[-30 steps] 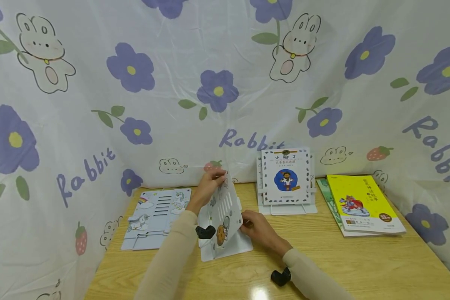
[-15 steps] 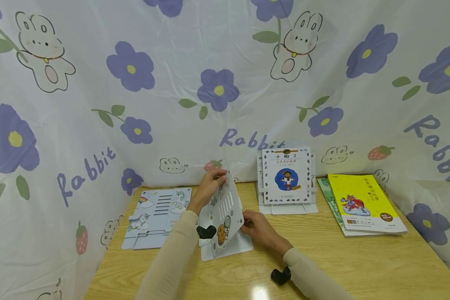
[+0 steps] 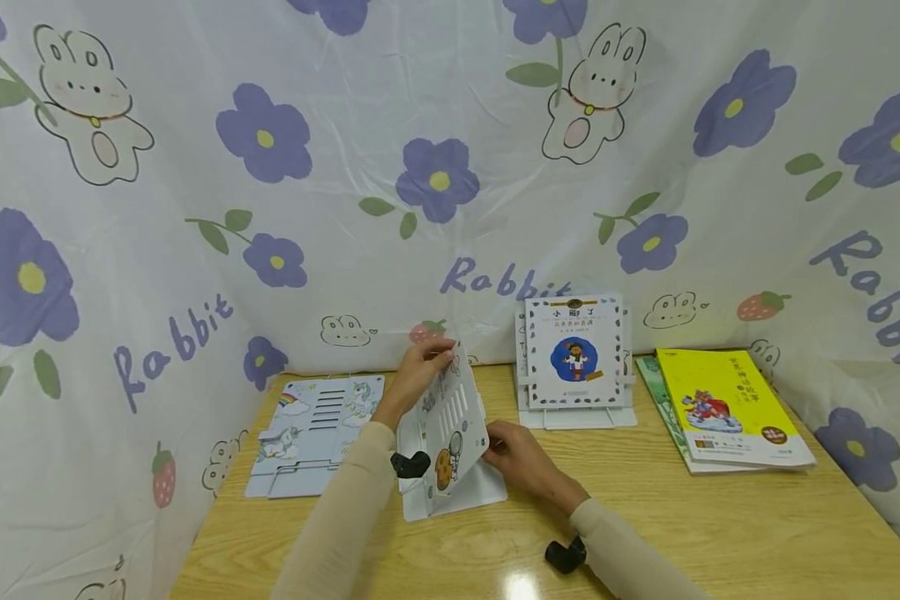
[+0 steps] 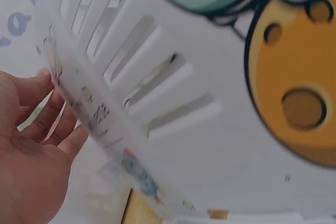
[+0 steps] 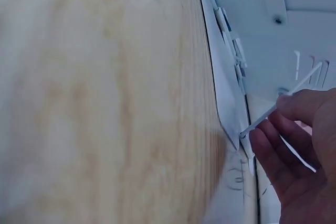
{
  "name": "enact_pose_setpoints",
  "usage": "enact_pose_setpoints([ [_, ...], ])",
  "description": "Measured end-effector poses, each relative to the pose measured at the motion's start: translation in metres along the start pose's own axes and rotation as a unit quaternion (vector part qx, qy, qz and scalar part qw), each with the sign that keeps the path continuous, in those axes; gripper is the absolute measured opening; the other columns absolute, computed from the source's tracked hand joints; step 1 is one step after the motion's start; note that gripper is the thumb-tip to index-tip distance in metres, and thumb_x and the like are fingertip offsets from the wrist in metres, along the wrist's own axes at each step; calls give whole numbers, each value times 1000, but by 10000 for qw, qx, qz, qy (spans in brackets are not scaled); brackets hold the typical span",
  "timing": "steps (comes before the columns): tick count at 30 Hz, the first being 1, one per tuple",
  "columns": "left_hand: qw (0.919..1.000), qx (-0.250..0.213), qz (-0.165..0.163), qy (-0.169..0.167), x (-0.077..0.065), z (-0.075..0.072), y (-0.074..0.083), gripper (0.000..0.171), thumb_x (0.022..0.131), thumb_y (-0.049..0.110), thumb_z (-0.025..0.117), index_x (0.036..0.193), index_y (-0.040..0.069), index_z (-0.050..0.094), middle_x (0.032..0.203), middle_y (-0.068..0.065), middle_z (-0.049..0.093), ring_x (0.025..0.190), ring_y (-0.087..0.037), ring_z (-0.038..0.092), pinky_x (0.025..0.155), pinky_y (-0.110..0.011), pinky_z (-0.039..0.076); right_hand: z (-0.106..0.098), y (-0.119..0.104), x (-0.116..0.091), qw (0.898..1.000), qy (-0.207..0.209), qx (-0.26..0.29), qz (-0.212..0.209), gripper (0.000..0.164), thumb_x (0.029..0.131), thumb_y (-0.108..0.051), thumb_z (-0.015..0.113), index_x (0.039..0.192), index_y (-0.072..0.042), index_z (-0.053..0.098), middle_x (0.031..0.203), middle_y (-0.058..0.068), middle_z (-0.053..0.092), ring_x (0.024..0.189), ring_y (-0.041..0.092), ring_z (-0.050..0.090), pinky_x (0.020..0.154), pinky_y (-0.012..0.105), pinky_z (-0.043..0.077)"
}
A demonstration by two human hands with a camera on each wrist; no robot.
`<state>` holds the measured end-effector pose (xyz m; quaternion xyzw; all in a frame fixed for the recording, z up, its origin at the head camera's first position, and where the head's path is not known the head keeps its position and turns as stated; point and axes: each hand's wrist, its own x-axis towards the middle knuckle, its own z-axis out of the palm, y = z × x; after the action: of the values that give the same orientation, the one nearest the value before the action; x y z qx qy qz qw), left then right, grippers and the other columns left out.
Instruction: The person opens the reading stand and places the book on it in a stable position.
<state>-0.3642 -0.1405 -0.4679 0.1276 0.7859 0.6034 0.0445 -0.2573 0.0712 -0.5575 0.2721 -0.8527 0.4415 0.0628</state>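
Observation:
In the head view, a white slotted book stand [image 3: 453,425] with cartoon prints stands turned sideways, its panel tilted up from a flat base plate [image 3: 468,498]. My left hand [image 3: 417,375] holds the panel's upper edge between thumb and fingers; the left wrist view shows the left hand [image 4: 39,135] at that edge, beside the slots. Low behind the panel is my right hand [image 3: 523,460]. In the right wrist view, the right hand [image 5: 296,145] pinches a thin white wire support [image 5: 261,121], whose lower end reaches the base. The panel hides part of the right fingertips in the head view.
A unicorn-print book stand [image 3: 311,446] lies folded flat at left. Behind to the right, another stand [image 3: 626,417] props up a white picture book [image 3: 572,354]. A yellow-covered book [image 3: 727,400] rests on a green one [image 3: 656,412] at far right. A patterned curtain [image 3: 495,225] borders the wooden table [image 3: 637,500].

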Motion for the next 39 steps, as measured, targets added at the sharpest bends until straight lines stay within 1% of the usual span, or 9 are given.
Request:
enact_pose_setpoints([
  [5, 9994, -343, -76, -49, 0, -14, -8, 39, 100, 11, 55, 136, -4, 52, 136, -25, 53, 126, -39, 52, 110, -50, 41, -5, -13, -8, 9989, 160, 338, 274, 19, 92, -10, 67, 108, -19, 68, 100, -6, 69, 91, 9, 66, 79, 24, 57],
  [6, 9994, -348, -74, 5, 1, -16, -14, 38, 100, 12, 55, 135, -3, 53, 134, -25, 55, 125, -40, 53, 110, -50, 41, -6, -17, -11, 9984, 156, 436, 327, 18, 92, -11, 68, 108, -19, 68, 99, -6, 69, 91, 9, 66, 79, 24, 57],
  [12, 9997, 50, -132, 182, -9, -29, -28, 36, 101, 16, 54, 133, 0, 56, 129, -23, 59, 121, -36, 57, 110, -49, 40, -8, -45, -27, 9895, -197, 1294, 606, 9, 94, -20, 67, 102, -16, 65, 96, 0, 70, 88, 13, 68, 76, 25, 57],
  [16, 9995, 124, -239, 163, -14, -34, -39, 34, 101, 17, 55, 131, 3, 58, 128, -18, 61, 121, -34, 57, 110, -50, 40, 0, -63, -35, 9819, -382, 1690, 765, 18, 93, -22, 68, 106, -11, 61, 100, 5, 68, 89, 13, 67, 76, 25, 57],
  [20, 9994, 190, -292, 41, -18, -33, -48, 31, 100, 18, 56, 129, 8, 61, 127, -13, 62, 121, -30, 56, 109, -48, 42, 11, -77, -41, 9764, -375, 1880, 995, 27, 93, -24, 69, 111, -10, 55, 102, 6, 66, 89, 12, 65, 78, 25, 57],
  [25, 9994, 173, -284, -32, -21, -27, -54, 30, 99, 18, 57, 128, 12, 64, 130, -12, 62, 119, -29, 57, 105, -47, 46, 24, -86, -44, 9733, 63, 1880, 1313, 30, 93, -26, 69, 111, -9, 53, 98, 4, 64, 86, 11, 63, 75, 23, 56],
  [29, 9987, 106, -498, 24, -20, -21, -58, 32, 97, 20, 60, 128, 14, 64, 132, -9, 62, 117, -25, 59, 103, -44, 46, 32, -88, -43, 9724, 305, 1779, 1478, 28, 95, -27, 65, 111, -7, 55, 93, 5, 64, 81, 9, 63, 70, 21, 55],
  [34, 9980, 254, -578, 28, -20, -15, -60, 33, 97, 23, 60, 129, 17, 64, 135, -5, 60, 117, -22, 57, 103, -44, 44, 38, -88, -41, 9719, 408, 1757, 1513, 26, 97, -26, 62, 111, -4, 55, 93, 6, 65, 82, 10, 64, 69, 20, 55],
  [39, 9981, 168, -595, 52, -22, -15, -59, 32, 97, 23, 59, 129, 20, 64, 131, -4, 61, 117, -23, 56, 104, -48, 41, 41, -88, -41, 9729, 471, 1751, 1435, 24, 98, -25, 60, 111, -4, 55, 94, 7, 66, 84, 11, 66, 70, 19, 56],
])
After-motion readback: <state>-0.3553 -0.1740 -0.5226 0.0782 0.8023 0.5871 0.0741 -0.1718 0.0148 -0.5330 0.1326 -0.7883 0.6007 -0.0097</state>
